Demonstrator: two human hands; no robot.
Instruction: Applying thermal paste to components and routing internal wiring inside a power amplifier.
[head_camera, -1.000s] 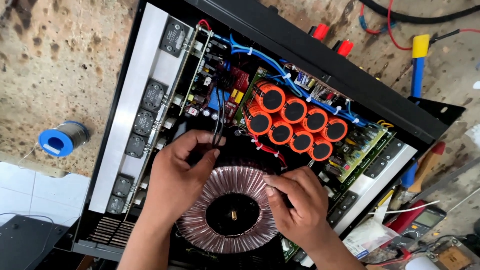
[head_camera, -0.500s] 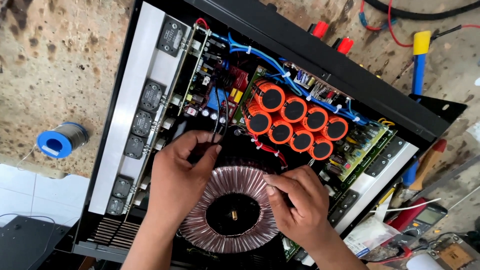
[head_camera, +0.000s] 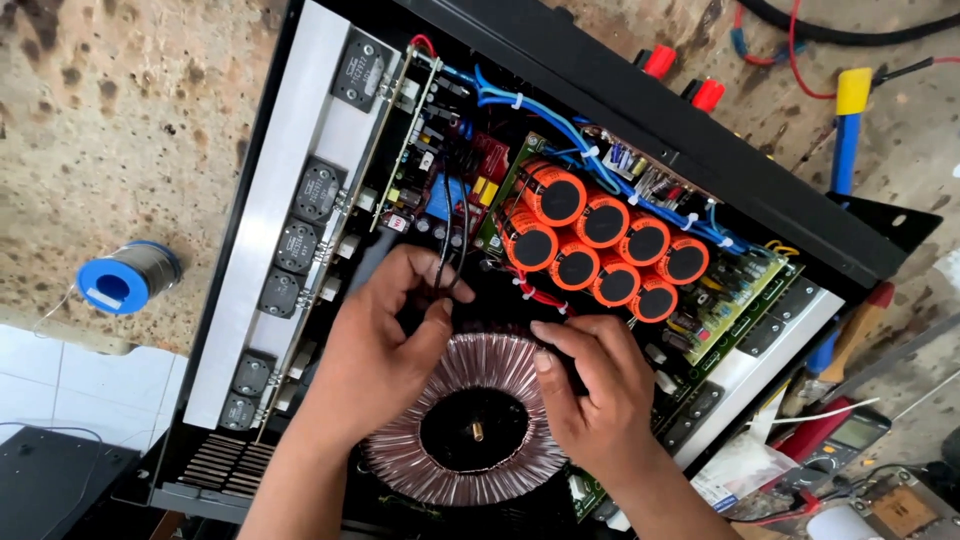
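- far left, a spool of solder wire (head_camera: 128, 277) with a blue core lay on its side on the stained worktop (head_camera: 130, 120), well apart from the open black amplifier chassis (head_camera: 700, 140).
- just inside the chassis, a long silver heatsink (head_camera: 262, 270) ran along the left wall, with a row of dark transistors bolted to it.
- my left hand (head_camera: 385, 340) sat over the upper left rim of the copper-wound toroidal transformer (head_camera: 470, 425); thumb and fingertips were pinched together on thin black wires (head_camera: 447, 262) that rose toward the small circuit board (head_camera: 440, 170) above.
- the transformer itself lay flat at the bottom middle of the chassis, its dark centre and bolt showing between my two wrists.
- my right hand (head_camera: 598, 395) rested on the transformer's upper right edge, fingers curled together and pressed down there; i could not tell whether they gripped a wire underneath.
- just above that hand stood a cluster of orange capacitors (head_camera: 600, 240), with bundled blue wires (head_camera: 540, 115) running behind them.
- further right was a green circuit board (head_camera: 745, 290), then a second silver plate (head_camera: 765, 345).
- outside the chassis at the right lay a screwdriver with a yellow and blue handle (head_camera: 848, 130).
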